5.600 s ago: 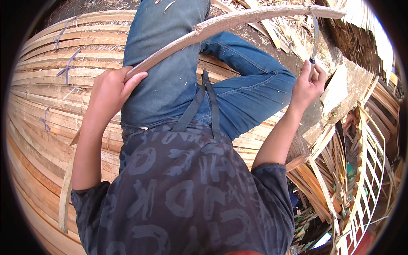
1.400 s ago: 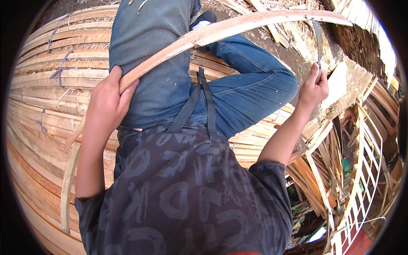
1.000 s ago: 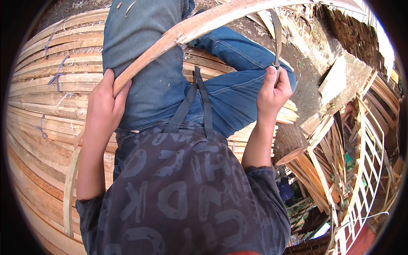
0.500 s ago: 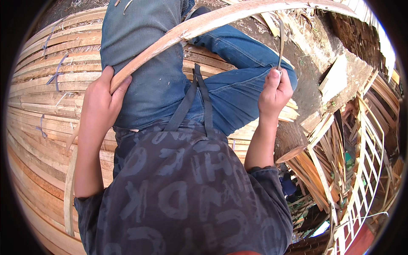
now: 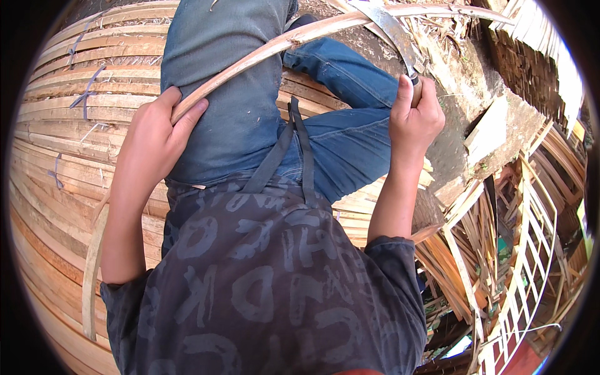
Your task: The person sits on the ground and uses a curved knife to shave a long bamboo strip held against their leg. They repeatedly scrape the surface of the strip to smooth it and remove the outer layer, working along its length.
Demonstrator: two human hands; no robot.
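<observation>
My left hand (image 5: pixel 153 131) is closed round the near end of a long wooden strip (image 5: pixel 250 59), thumb and fingers pinching it beside my left thigh. The strip rises over my jeans and runs to the far right; fisheye bending makes it look arched. My right hand (image 5: pixel 417 115) grips the handle of a machete (image 5: pixel 395 34). Its broad, slightly curved grey blade points away and to the left, its flat side in sight. Near the top edge the blade overlaps the strip; whether they touch, I cannot tell.
Stacked wooden strips (image 5: pixel 56 169), some tied with thin purple string (image 5: pixel 87 94), lie under and left of me. At right are a stone block (image 5: pixel 515 119), split strips (image 5: pixel 450 275) and a pale lattice frame (image 5: pixel 528 250). Shavings (image 5: pixel 447 53) litter the far ground.
The machete has turned from edge-on to showing its flat side, its tip swinging left over the strip. My right hand moved slightly right; the strip looks narrower, rotated in my left hand.
</observation>
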